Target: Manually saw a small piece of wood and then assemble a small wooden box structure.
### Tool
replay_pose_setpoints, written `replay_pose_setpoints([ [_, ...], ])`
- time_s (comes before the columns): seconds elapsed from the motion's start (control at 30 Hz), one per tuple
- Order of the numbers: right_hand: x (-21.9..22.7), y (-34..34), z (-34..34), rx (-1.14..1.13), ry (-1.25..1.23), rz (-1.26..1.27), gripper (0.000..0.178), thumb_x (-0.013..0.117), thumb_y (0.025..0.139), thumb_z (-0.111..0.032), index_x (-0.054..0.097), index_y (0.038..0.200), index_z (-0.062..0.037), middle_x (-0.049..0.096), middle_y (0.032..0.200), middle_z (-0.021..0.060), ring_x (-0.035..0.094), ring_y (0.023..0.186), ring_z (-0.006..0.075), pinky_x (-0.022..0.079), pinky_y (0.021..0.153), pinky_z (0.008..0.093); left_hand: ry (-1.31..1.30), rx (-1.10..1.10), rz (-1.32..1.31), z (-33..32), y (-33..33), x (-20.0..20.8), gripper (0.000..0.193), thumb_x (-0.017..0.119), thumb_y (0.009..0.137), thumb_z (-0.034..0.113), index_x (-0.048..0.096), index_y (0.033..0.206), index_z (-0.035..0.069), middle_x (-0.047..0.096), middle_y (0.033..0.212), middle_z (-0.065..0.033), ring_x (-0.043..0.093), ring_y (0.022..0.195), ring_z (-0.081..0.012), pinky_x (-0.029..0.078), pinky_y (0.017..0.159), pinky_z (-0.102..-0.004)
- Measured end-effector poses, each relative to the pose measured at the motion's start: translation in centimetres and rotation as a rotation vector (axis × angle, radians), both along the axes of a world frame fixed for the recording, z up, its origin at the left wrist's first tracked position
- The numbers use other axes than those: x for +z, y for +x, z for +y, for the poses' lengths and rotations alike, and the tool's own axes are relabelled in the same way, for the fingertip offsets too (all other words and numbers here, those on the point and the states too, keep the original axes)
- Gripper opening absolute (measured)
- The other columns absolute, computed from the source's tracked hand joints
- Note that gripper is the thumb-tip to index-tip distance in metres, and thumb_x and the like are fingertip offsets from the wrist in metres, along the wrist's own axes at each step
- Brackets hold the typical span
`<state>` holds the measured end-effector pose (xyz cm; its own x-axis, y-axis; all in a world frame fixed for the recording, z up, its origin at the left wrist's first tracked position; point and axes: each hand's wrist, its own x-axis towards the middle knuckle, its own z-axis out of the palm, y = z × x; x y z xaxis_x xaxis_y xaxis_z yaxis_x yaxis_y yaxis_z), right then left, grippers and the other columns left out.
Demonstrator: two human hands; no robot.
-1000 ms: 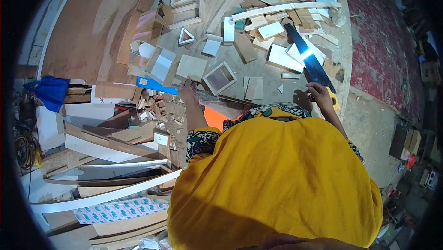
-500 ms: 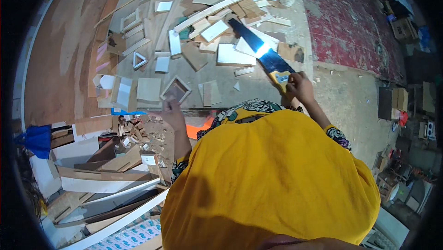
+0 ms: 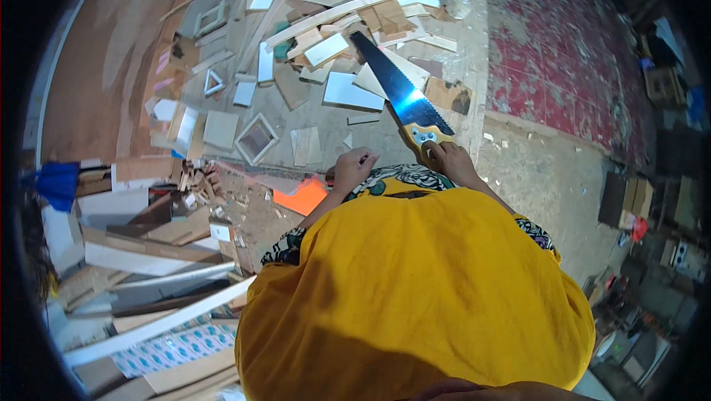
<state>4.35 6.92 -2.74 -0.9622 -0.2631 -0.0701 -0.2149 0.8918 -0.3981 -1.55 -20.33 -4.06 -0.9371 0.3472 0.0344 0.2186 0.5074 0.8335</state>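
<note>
A hand saw (image 3: 404, 94) with a yellow handle points away from me, its shiny blade lying over the wood offcuts. My right hand (image 3: 450, 162) is closed round the saw's handle, close in front of my body. To its left, my left hand (image 3: 354, 169) is held near my patterned clothing, with its fingers curled in. Whatever those fingers may hold is hidden. A flat bright orange piece (image 3: 300, 197) lies just left of my left wrist. Beyond the left hand are a small square wooden frame (image 3: 257, 139) and a thin board piece (image 3: 305, 147).
Loose offcuts and a long pale strip (image 3: 370, 10) cover the worktop ahead. A brown wood sheet (image 3: 96, 68) stretches along the left. Boards and scraps (image 3: 155, 253) are heaped at lower left, by a blue bag (image 3: 55, 186). A worn red surface (image 3: 555, 53) lies at far right.
My left hand has come right and in toward my body, away from the square frame. The right hand and the saw have shifted left and nearer to me.
</note>
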Motion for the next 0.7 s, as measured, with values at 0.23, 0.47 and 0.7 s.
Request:
replay_pose_setpoints([
  [0.23, 2.7, -1.3, 2.3, 0.051, -0.4, -0.081, 0.042, 0.055, 0.076, -0.003, 0.055, 0.117, -0.0093, 0.059, 0.101, 0.0178, 0.058, 0.097, 0.0327, 0.045, 0.085, 0.0358, -0.029, 0.072, -0.021, 0.8, 1.1, 0.4, 0.017, 0.061, 0.082, 0.021, 0.064, 0.084, 0.004, 0.062, 0.072, -0.0152, 0.061, 0.063, -0.0304, 0.046, 0.056, -0.0343],
  [0.47, 5.0, -3.4, 4.8, -0.343, -1.359, -0.109, 0.042, 0.051, 0.068, 0.007, 0.056, 0.108, -0.0045, 0.057, 0.102, 0.0016, 0.052, 0.098, 0.0105, 0.038, 0.088, 0.0235, -0.057, 0.179, -0.128, -1.3, 2.1, -1.3, 0.014, 0.062, 0.082, 0.018, 0.065, 0.084, 0.005, 0.063, 0.071, -0.0137, 0.063, 0.062, -0.0251, 0.048, 0.056, -0.0323],
  [0.7, 6.3, -10.0, 9.4, -0.08, -0.706, 0.228, 0.039, 0.056, 0.065, 0.005, 0.063, 0.1, -0.0096, 0.059, 0.088, 0.0088, 0.058, 0.079, 0.0225, 0.046, 0.075, 0.0307, -0.101, 0.158, -0.163, -0.6, 2.2, -0.4, 0.014, 0.064, 0.081, 0.018, 0.065, 0.084, 0.004, 0.063, 0.07, -0.0124, 0.063, 0.06, -0.0225, 0.048, 0.056, -0.0311],
])
